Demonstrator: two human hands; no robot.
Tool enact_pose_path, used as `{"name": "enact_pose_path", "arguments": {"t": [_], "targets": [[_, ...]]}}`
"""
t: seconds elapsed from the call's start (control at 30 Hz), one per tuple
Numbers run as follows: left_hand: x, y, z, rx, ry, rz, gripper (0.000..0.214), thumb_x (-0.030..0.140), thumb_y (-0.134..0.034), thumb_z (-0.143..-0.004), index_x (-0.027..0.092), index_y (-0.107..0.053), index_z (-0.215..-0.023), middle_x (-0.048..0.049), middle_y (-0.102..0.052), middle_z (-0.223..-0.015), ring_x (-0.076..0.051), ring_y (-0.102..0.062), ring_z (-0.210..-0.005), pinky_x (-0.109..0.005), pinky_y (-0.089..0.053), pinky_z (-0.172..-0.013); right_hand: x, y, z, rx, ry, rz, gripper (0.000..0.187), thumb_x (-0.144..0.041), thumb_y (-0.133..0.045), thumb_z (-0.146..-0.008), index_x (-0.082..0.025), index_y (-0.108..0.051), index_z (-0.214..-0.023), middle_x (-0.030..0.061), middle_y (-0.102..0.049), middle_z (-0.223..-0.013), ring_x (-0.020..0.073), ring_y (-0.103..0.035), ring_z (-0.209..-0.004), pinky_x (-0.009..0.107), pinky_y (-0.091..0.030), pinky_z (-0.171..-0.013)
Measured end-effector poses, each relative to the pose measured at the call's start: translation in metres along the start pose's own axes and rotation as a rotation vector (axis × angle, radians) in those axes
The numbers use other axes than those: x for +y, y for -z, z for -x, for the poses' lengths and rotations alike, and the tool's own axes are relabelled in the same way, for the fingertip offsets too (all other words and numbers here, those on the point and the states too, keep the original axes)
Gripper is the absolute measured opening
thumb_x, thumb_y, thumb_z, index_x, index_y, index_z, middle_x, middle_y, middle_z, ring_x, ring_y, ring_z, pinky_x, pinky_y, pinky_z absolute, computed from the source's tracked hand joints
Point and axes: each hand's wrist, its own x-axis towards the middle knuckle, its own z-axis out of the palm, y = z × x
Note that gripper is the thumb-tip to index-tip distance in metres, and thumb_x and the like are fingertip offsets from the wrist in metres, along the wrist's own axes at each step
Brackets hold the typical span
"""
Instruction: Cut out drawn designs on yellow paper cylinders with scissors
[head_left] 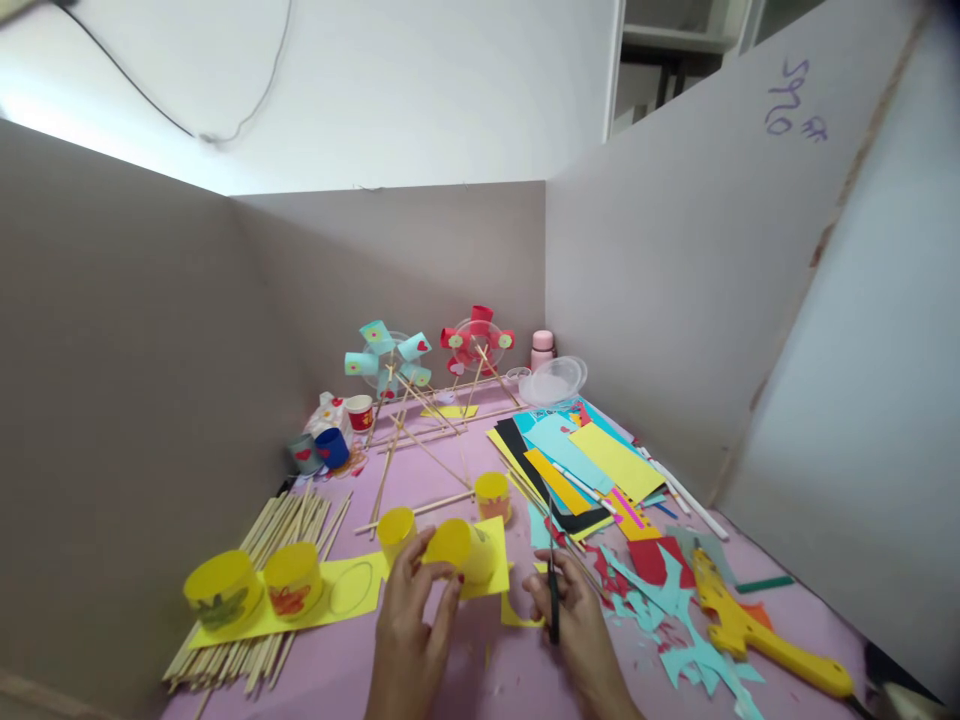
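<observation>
Left hand point(411, 605), near centre: fingers and thumb wrapped tight round a yellow paper cup point(459, 548). The cup is tipped on its side, over a small yellow sheet point(502, 578); can't tell if it touches the sheet. Right hand point(581, 625), just right of the cup: closed round the handles of dark scissors point(553, 590), tips pointing far. Can't tell if the blades are parted. Cup and scissors are near each other but apart.

Two more plain yellow cups stand just beyond, at point(395, 530) and point(492, 495). Near left, two decorated yellow cups point(223, 592) stand on a long yellow strip point(346, 590) lying over a bundle of wooden sticks point(289, 520). Right of the scissors are cyan and red paper scraps point(660, 600), with a yellow glue gun point(757, 635) near right. Stacked coloured paper point(585, 460) lies mid right. Far end of the pink tabletop point(465, 680): a blue paper wheel point(386, 362) and a red paper wheel point(477, 340).
</observation>
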Motion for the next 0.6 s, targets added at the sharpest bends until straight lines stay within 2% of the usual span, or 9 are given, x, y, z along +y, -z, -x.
{"name": "enact_pose_path", "arguments": {"t": [0.13, 0.2, 0.3, 0.37, 0.43, 0.5, 0.57, 0.6], "targets": [[0.009, -0.008, 0.022, 0.004, -0.144, 0.031, 0.016, 0.015, -0.053, -0.082, 0.025, -0.058, -0.094, -0.0131, -0.045, -0.128, -0.028, -0.048, -0.118, -0.043, -0.045, -0.094, -0.004, -0.002, 0.003, -0.044, -0.032, -0.072, 0.041, -0.038, -0.077, -0.062, -0.021, -0.06, -0.095, -0.0011, -0.063, -0.066, 0.0169, -0.058, -0.056, 0.025, -0.046, -0.051], [0.014, -0.015, 0.029, 0.053, -0.167, 0.085, 0.018, 0.013, -0.053, -0.081, 0.026, -0.058, -0.092, -0.0122, -0.046, -0.127, -0.027, -0.048, -0.117, -0.041, -0.043, -0.094, -0.004, -0.001, 0.003, -0.059, -0.049, -0.095, 0.04, -0.036, -0.078, -0.061, -0.021, -0.06, -0.094, 0.0004, -0.065, -0.071, 0.0166, -0.058, -0.058, 0.024, -0.046, -0.051], [0.021, -0.023, 0.036, 0.102, -0.144, 0.188, 0.02, 0.015, -0.054, -0.081, 0.029, -0.059, -0.094, -0.0093, -0.046, -0.128, -0.026, -0.048, -0.118, -0.037, -0.04, -0.094, -0.001, 0.001, 0.003, -0.078, -0.073, -0.125, 0.038, -0.031, -0.078, -0.062, -0.022, -0.059, -0.093, -0.0003, -0.065, -0.073, 0.0152, -0.058, -0.057, 0.023, -0.044, -0.051], [0.022, -0.027, 0.037, 0.138, -0.087, 0.295, 0.024, 0.027, -0.057, -0.081, 0.032, -0.057, -0.104, -0.0083, -0.045, -0.131, -0.027, -0.044, -0.122, -0.039, -0.036, -0.099, 0.002, 0.002, 0.003, -0.087, -0.085, -0.143, 0.038, -0.029, -0.078, -0.062, -0.022, -0.058, -0.094, -0.0015, -0.064, -0.069, 0.0148, -0.057, -0.055, 0.023, -0.043, -0.05], [0.02, -0.028, 0.035, 0.167, 0.085, 0.508, 0.04, 0.045, -0.059, -0.076, 0.031, -0.053, -0.114, -0.0094, -0.043, -0.135, -0.03, -0.038, -0.128, -0.044, -0.031, -0.104, 0.003, 0.003, 0.003, -0.089, -0.096, -0.159, 0.039, -0.03, -0.077, -0.063, -0.022, -0.057, -0.095, -0.0024, -0.062, -0.067, 0.0146, -0.056, -0.053, 0.023, -0.042, -0.049], [0.016, -0.029, 0.03, 0.146, 0.414, 0.82, 0.057, 0.059, -0.059, -0.069, 0.028, -0.05, -0.116, -0.0118, -0.041, -0.139, -0.032, -0.035, -0.131, -0.046, -0.032, -0.104, 0.005, 0.004, 0.002, -0.091, -0.105, -0.168, 0.039, -0.03, -0.077, -0.064, -0.023, -0.057, -0.096, -0.0034, -0.061, -0.065, 0.0136, -0.054, -0.051, 0.022, -0.041, -0.047], [0.014, -0.028, 0.023, 0.072, 0.753, 1.068, 0.061, 0.065, -0.051, -0.071, 0.024, -0.047, -0.116, -0.0164, -0.044, -0.138, -0.033, -0.044, -0.126, -0.047, -0.041, -0.097, 0.006, 0.004, 0.002, -0.099, -0.108, -0.165, 0.039, -0.029, -0.077, -0.064, -0.023, -0.057, -0.096, -0.0043, -0.06, -0.064, 0.012, -0.052, -0.049, 0.02, -0.038, -0.046], [0.013, -0.028, 0.019, 0.015, 0.852, 1.145, 0.06, 0.065, -0.043, -0.076, 0.021, -0.046, -0.117, -0.0188, -0.049, -0.133, -0.033, -0.051, -0.12, -0.048, -0.045, -0.092, 0.007, 0.005, 0.002, -0.107, -0.107, -0.16, 0.039, -0.028, -0.078, -0.063, -0.023, -0.057, -0.096, -0.0044, -0.06, -0.064, 0.0115, -0.052, -0.049, 0.019, -0.038, -0.046]]}}
